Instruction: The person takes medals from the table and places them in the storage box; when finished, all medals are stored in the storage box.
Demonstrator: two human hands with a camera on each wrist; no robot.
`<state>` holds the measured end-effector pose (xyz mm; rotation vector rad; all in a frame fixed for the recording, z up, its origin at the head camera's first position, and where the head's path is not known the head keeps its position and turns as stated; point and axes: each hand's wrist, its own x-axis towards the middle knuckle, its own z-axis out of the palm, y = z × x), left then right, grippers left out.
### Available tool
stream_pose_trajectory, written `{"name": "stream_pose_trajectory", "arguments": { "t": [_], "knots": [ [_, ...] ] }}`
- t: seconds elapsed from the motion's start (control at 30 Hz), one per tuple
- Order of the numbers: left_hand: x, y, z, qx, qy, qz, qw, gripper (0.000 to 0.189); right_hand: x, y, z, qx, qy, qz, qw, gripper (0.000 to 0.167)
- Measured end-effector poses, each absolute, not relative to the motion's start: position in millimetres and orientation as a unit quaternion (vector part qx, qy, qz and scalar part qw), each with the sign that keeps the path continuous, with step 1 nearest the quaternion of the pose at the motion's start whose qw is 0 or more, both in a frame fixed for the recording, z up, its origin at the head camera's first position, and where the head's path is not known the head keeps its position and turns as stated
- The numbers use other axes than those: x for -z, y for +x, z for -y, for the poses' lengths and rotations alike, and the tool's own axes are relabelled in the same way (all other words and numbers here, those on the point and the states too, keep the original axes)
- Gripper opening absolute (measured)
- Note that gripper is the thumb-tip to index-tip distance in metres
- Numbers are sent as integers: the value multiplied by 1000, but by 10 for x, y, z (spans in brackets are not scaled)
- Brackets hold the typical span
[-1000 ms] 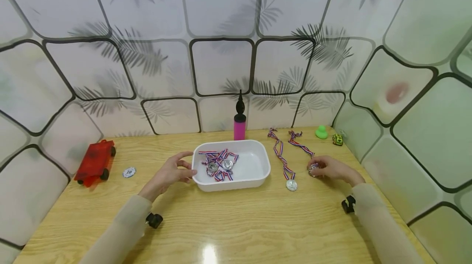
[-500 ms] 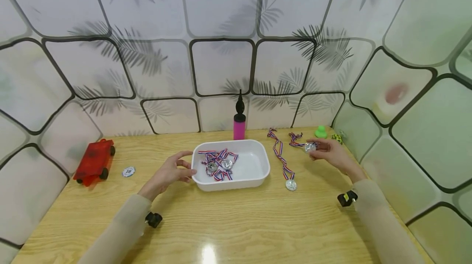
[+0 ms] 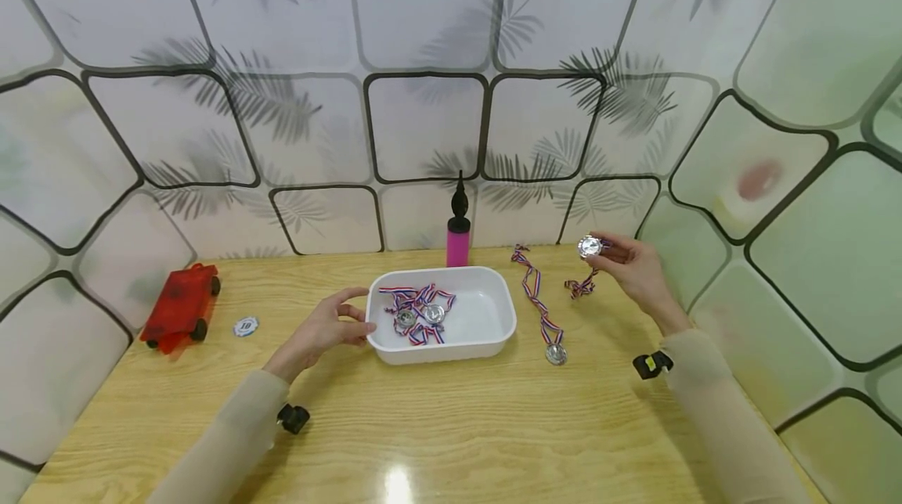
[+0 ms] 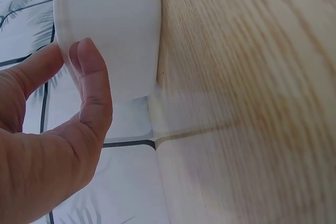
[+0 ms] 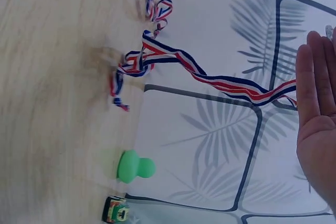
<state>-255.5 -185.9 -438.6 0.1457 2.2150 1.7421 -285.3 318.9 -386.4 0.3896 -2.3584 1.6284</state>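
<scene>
My right hand (image 3: 637,269) pinches a silver medal (image 3: 589,246), raised above the back right of the table. Its red, white and blue ribbon (image 5: 210,80) hangs down, and the bunched lower end is near the tabletop. My left hand (image 3: 320,332) holds the left end of a white plastic tray (image 3: 486,350), thumb against the outer wall and fingers at the rim. In the tray's left half lie tangled ribbons with silver medals (image 3: 433,315). Another silver medal (image 3: 556,354) lies on the table to the right of the tray, its twisted ribbon (image 3: 535,297) stretching back toward the wall.
Behind the tray stands a pink and black hand pump (image 3: 458,242). A red toy car (image 3: 181,308) and a poker chip (image 3: 246,326) are at the left. A green rubber duck (image 5: 134,167) and small toy car (image 5: 115,210) sit at the far right. Patterned walls enclose the table.
My right hand has lifted the medal off the table and moved it up and back, pulling its ribbon along. The left hand and tray have stayed in place.
</scene>
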Motion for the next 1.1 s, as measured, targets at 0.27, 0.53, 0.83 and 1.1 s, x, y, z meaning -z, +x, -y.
{"name": "stream_pose_trajectory", "arguments": {
  "t": [0.27,0.53,0.83,1.1],
  "knots": [
    [4362,-2540,1849,-606,58,-778,157,74,3718,-2860,-3085,-514,144,832,149,46],
    [4365,-2534,1850,-601,61,-782,152,73,3526,-2906,-2931,-469,161,853,166,42],
    [4369,-2543,1850,-598,62,-784,151,72,3313,-2982,-2755,-498,151,841,149,43],
    [4357,-2541,1848,-600,59,-782,156,73,3167,-2974,-2635,-521,188,816,163,40]
  ]
}}
